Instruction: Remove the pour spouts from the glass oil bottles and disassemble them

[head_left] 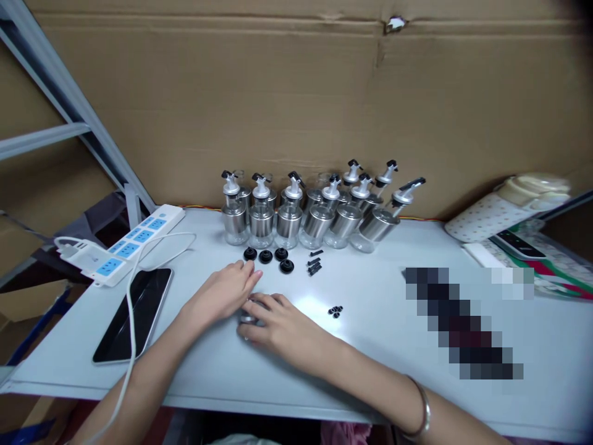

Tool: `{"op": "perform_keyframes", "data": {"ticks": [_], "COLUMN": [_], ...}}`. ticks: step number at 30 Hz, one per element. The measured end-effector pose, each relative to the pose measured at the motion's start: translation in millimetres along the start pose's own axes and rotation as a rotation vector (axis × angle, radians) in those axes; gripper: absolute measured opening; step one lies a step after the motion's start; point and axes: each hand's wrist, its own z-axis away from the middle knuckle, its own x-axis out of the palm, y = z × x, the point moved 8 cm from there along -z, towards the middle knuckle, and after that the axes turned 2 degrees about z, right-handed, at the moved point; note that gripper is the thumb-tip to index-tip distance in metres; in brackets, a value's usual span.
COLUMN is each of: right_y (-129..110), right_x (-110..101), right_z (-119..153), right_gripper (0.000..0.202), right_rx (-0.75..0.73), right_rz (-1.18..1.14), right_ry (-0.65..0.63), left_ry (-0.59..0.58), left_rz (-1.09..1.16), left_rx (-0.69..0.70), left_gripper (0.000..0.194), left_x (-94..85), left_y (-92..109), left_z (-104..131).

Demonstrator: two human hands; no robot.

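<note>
My right hand (273, 321) is curled over a silver round piece (248, 318) on the tabletop; the fingers hide most of it, so its kind does not show. Just behind it, my left hand (234, 285) hovers palm down, fingers apart from the thumb, its fingertips close to several black round caps (265, 256). Nothing shows in the left hand. Small black strips (314, 266) lie to the right of the caps. A cluster of tiny black rings (336, 311) is nearer to me, right of my right hand.
Glass-and-steel bottles (288, 225), several with silver pourers, line the cardboard wall (278, 93). A power strip (143, 238) with a white cable (130, 309) and a tablet (134, 315) lie left. At right are a dotted flask (491, 210) and a blurred-out dark object (463, 327).
</note>
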Motion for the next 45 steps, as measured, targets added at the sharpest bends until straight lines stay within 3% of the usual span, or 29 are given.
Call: {"op": "perform_keyframes", "data": {"ticks": [10, 14, 17, 24, 30, 38, 45], "right_y": [27, 38, 45, 50, 66, 76, 88], "right_x": [-6, -16, -22, -16, -10, -14, -33], "right_z": [13, 17, 18, 18, 23, 26, 35], "right_gripper": [0.035, 0.039, 0.032, 0.019, 0.01, 0.019, 0.021], "right_rx": [0.108, 0.135, 0.169, 0.242, 0.32, 0.352, 0.398], "right_rz": [-0.112, -0.164, -0.171, -0.188, -0.175, -0.173, -0.271], "right_ry": [0.026, 0.128, 0.167, 0.091, 0.077, 0.05, 0.175], "left_ry": [-0.015, 0.02, 0.039, 0.012, -0.028, 0.063, 0.205], "left_rz": [0.284, 0.35, 0.359, 0.366, 0.325, 0.268, 0.237], "left_rx": [-0.071, -0.075, -0.078, -0.089, -0.01, 0.05, 0.177], "left_gripper": [0.04, 0.043, 0.045, 0.054, 0.066, 0.048, 0.038], "left_x": [-5.5, -6.5, -5.8, -5.1, -0.9, 6.4, -2.7], "left_y": [6, 3, 1, -1, 7, 16, 24], "left_z": [2, 3, 3, 4, 2, -7, -11]}}
